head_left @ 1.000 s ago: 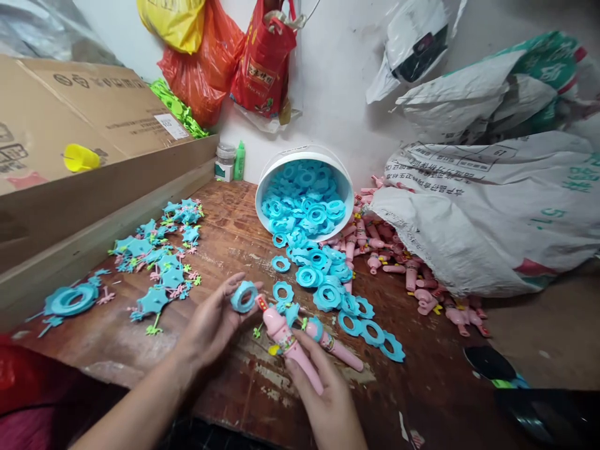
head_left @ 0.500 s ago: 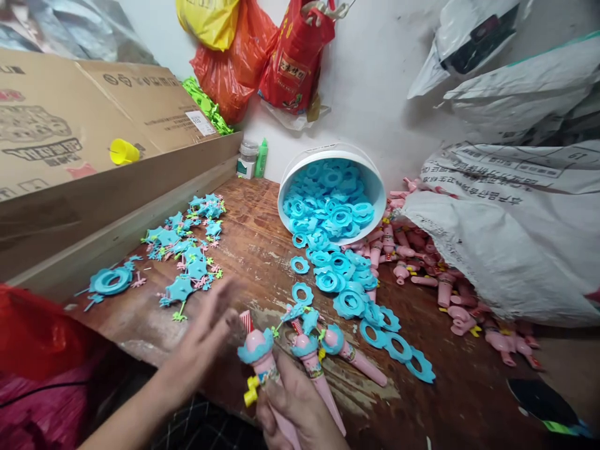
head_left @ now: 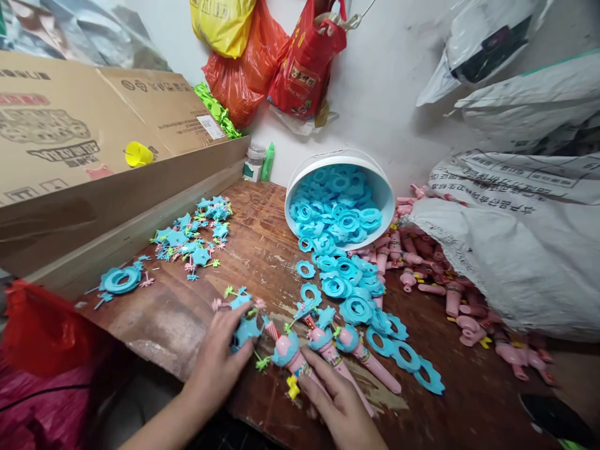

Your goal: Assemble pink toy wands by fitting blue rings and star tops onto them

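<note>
My left hand (head_left: 220, 356) is closed, thumb and fingers around a blue star-shaped piece (head_left: 247, 331) with small green and pink palm-tree bits. Close beside it lies a pink toy wand (head_left: 287, 350) with a blue frilled collar, a striped red-and-white tip and a yellow crank (head_left: 293, 386). Fingers of my right hand (head_left: 340, 400) are round this wand's handle, partly hiding it. To its right rest two more pink wands, a middle one (head_left: 330, 353) and an outer one (head_left: 370, 362), with blue star pieces (head_left: 324, 317) at their tips.
A tipped white bucket (head_left: 387, 206) spills blue scalloped rings (head_left: 356, 307) over the table. Left lie a pile of blue star pieces (head_left: 199, 256) and a ring stack (head_left: 120, 280). Pink wand bodies (head_left: 453, 300) lie by a white sack (head_left: 510, 250). A cardboard box (head_left: 154, 119) borders the left.
My left hand, open and blurred before, has come forward and closed on the star piece. My right hand has brought its pink wand down and right, beside the other two.
</note>
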Demonstrator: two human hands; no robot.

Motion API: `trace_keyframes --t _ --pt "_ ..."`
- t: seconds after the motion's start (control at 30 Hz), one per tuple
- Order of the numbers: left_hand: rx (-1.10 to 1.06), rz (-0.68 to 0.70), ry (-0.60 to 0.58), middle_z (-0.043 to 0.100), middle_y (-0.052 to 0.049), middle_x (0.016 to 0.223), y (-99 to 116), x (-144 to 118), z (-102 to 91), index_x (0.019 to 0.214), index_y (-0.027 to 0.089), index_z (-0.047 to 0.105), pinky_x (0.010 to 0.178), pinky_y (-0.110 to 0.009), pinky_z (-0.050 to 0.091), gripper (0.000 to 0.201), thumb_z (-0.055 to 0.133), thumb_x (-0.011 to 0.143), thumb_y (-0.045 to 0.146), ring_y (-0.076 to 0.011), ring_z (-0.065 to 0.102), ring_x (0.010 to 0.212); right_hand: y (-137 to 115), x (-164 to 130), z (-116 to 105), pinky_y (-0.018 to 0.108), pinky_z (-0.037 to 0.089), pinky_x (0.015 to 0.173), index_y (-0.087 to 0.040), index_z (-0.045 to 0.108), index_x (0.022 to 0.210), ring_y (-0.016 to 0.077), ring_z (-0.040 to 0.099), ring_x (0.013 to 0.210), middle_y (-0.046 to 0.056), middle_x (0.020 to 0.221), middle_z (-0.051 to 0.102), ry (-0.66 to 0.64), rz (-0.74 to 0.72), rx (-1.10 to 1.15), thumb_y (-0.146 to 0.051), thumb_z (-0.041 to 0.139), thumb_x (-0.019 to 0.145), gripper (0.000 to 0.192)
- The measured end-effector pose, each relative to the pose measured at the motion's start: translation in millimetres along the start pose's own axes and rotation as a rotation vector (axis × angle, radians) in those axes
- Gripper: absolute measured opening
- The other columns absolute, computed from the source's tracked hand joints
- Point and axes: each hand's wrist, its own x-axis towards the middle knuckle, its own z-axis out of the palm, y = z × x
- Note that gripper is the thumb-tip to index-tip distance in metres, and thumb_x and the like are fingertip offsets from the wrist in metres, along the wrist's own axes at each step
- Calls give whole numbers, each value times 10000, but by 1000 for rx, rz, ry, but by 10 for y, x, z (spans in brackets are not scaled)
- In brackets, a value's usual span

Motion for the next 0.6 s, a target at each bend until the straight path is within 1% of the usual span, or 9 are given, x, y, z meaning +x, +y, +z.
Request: trace_keyframes --t 0.07,0.13,0.27,0.33,0.37,0.4,0.47,0.53,0.6 --pt "104 119 -95 721 -57 1176 -5 71 170 1312 299 650 1046 -498 455 444 602 871 304 -289 627 1106 46 -73 -14 442 406 1172 -258 679 1353 323 527 1382 74 1472 599 -13 -36 -58 -639 620 865 621" --pt "211 138 -87 729 -73 1133 -55 288 225 1280 279 682 1047 -538 437 420 591 870 264 -318 606 1114 124 -124 -30 434 409 1172 -263 725 1290 317 542 1369 76 1419 647 34 -72 -92 -619 653 860 563" --pt "251 8 137 683 -89 1025 -64 738 94 1347 245 643 930 -478 495 464 613 886 286 -296 600 1003 264 -176 -58 424 568 999 -246 740 1270 329 715 1102 78 966 810 104 -15 -25 -653 666 841 596" --pt "175 45 219 660 -73 1013 17 732 55 1366 259 621 913 -450 501 476 627 897 338 -267 597 950 282 -198 -55 411 601 934 -235 714 1312 325 745 1007 65 823 793 102 13 20 -670 629 861 633" --pt "119 89 216 660 -73 1056 66 657 67 1372 270 608 917 -436 502 473 622 907 357 -260 601 969 275 -210 -51 404 605 925 -231 711 1316 325 745 1007 67 828 793 109 11 33 -674 621 865 639" --pt "61 133 171 664 -73 1113 111 547 100 1367 281 603 928 -422 504 457 614 917 361 -257 608 1010 261 -222 -49 397 601 935 -229 712 1315 326 737 1042 74 890 801 113 -4 37 -668 619 870 632" --pt "-36 186 -30 675 -64 1176 169 288 207 1322 293 622 934 -383 514 400 594 923 306 -244 626 1072 220 -244 -58 385 558 1016 -232 709 1318 321 682 1182 89 1133 784 92 -60 2 -622 612 898 582" --pt "-71 180 -243 696 -51 1116 178 81 319 1235 282 667 906 -347 531 350 586 898 227 -228 655 1036 181 -258 -87 388 483 1108 -243 712 1313 310 599 1309 86 1327 709 51 -111 -112 -555 608 925 509" --pt "-53 145 -347 696 -45 1060 152 -12 390 1206 267 677 885 -335 541 358 592 868 184 -224 669 991 157 -261 -130 399 428 1156 -264 719 1300 297 553 1363 75 1392 668 29 -126 -258 -502 607 938 448"
